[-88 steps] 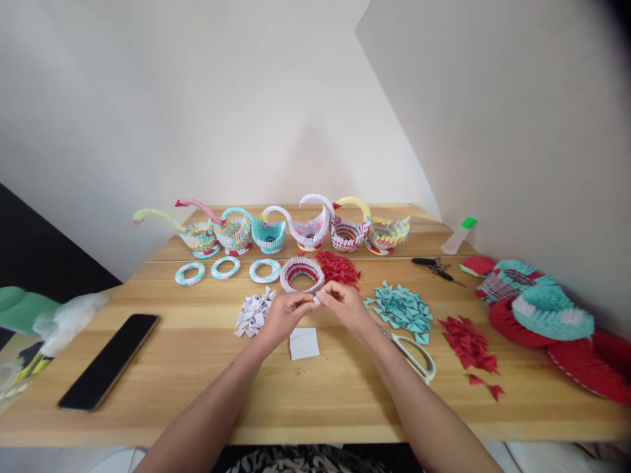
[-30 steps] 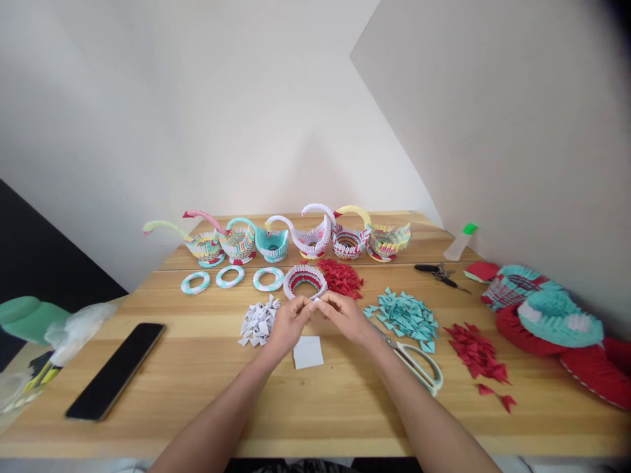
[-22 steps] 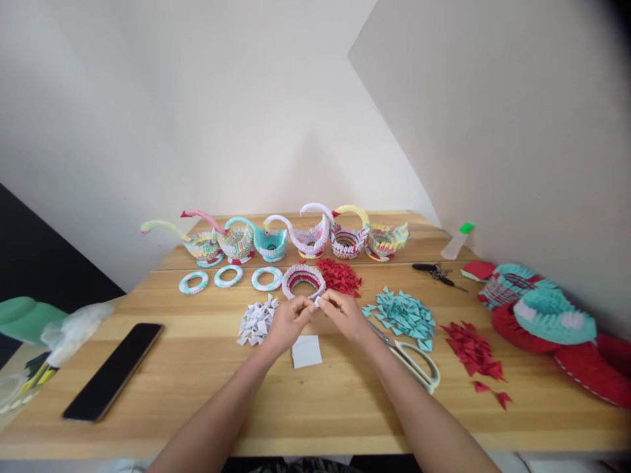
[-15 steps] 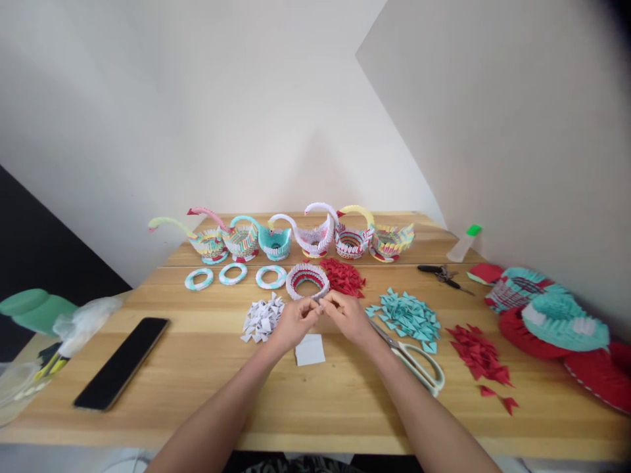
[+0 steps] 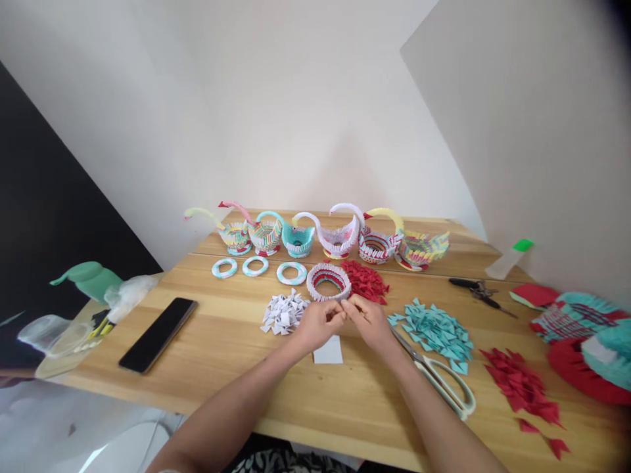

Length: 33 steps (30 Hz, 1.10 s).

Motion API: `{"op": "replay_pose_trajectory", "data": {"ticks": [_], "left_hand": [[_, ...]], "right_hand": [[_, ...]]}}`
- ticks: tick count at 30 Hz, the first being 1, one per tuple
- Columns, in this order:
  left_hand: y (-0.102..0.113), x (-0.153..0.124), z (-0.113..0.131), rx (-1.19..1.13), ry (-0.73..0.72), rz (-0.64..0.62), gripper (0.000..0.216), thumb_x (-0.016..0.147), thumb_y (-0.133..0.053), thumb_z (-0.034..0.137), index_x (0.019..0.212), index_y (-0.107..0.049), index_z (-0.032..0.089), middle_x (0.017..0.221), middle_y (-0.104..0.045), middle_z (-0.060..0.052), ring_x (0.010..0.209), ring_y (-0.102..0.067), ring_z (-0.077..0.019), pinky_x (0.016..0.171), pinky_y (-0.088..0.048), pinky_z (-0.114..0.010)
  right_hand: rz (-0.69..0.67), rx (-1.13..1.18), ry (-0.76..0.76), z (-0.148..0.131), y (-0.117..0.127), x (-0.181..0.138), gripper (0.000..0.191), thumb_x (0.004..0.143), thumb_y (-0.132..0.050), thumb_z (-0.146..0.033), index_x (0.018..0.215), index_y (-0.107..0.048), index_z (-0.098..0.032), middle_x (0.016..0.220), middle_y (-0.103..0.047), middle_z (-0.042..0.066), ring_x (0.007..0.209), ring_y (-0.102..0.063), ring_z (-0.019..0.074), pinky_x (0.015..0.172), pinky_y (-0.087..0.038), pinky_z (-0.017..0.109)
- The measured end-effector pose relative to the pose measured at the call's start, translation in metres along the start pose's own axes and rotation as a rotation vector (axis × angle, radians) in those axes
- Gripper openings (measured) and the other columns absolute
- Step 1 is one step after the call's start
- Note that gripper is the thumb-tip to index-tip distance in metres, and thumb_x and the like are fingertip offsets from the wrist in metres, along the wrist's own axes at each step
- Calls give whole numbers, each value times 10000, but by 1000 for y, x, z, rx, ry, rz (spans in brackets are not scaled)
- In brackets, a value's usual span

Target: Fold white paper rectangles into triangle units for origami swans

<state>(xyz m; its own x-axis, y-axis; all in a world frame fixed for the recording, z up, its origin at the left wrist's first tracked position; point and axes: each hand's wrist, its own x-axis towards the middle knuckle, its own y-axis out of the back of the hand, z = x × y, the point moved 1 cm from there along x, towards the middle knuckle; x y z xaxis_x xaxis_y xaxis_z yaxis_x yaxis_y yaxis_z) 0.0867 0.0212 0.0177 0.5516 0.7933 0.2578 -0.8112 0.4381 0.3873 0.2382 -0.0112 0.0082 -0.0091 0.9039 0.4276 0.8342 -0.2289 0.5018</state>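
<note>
My left hand (image 5: 317, 323) and my right hand (image 5: 369, 322) meet fingertip to fingertip over the middle of the table, both closed in a pinch. Between them is a small piece of white paper, mostly hidden by the fingers. Just behind the fingertips stands a round ring of interlocked paper pieces (image 5: 328, 282), white at the rim with red and teal inside. A flat stack of white paper slips (image 5: 328, 351) lies below my hands. Beside my left hand is a heap of folded white paper triangles (image 5: 282, 311); to the right of my right hand lie teal triangles (image 5: 438, 332).
Scissors (image 5: 446, 384) lie by my right forearm. Red triangles form heaps at the ring (image 5: 365, 281) and far right (image 5: 522, 384). Several paper swans (image 5: 298, 242) line the back, with three small rings (image 5: 291, 273) before them. A phone (image 5: 158, 335) lies left, pliers (image 5: 476, 289) and a bottle (image 5: 507, 261) right.
The view has turned left and tilted, so the table's contents sit farther right in the picture. My hands stay pinched together in front of the ring.
</note>
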Motion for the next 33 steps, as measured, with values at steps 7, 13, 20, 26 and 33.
{"op": "replay_pose_trajectory", "data": {"ticks": [7, 13, 20, 26, 33], "left_hand": [[5, -1, 6, 5, -13, 60, 164, 771, -502, 214, 619, -506, 152, 569, -462, 38, 553, -392, -93, 526, -281, -199], [13, 0, 6, -34, 17, 122, 234, 811, -495, 315, 643, -528, 154, 550, -481, 30, 530, -417, -100, 521, -307, -204], [10, 3, 5, -147, 33, 82, 252, 810, -521, 382, 712, -555, 152, 565, -510, 27, 528, -458, -101, 529, -344, -204], [9, 2, 5, -144, 24, 114, 267, 815, -544, 387, 686, -554, 155, 554, -523, 26, 524, -456, -97, 525, -342, -200], [12, 5, 1, -242, 37, 44, 310, 827, -539, 429, 692, -580, 153, 612, -586, -3, 576, -523, -112, 578, -422, -213]], "right_hand": [[-1, 176, -29, 1, -1, 1, 343, 930, -480, -415, 679, -523, -184, 629, -480, -21, 605, -449, 124, 579, -339, 234], [52, 301, -84, 8, -1, 4, 307, 911, -509, -414, 713, -565, -188, 642, -545, -14, 623, -502, 133, 617, -388, 238], [107, 248, -86, 4, -1, 2, 294, 900, -533, -395, 693, -550, -188, 630, -528, -26, 601, -485, 121, 605, -385, 229], [77, 273, -74, 3, -3, 2, 282, 907, -514, -399, 726, -559, -188, 664, -563, -15, 641, -527, 132, 628, -416, 231], [91, 247, -70, 1, -1, 1, 261, 891, -557, -344, 685, -551, -184, 618, -525, -30, 585, -471, 113, 572, -349, 222]]}}
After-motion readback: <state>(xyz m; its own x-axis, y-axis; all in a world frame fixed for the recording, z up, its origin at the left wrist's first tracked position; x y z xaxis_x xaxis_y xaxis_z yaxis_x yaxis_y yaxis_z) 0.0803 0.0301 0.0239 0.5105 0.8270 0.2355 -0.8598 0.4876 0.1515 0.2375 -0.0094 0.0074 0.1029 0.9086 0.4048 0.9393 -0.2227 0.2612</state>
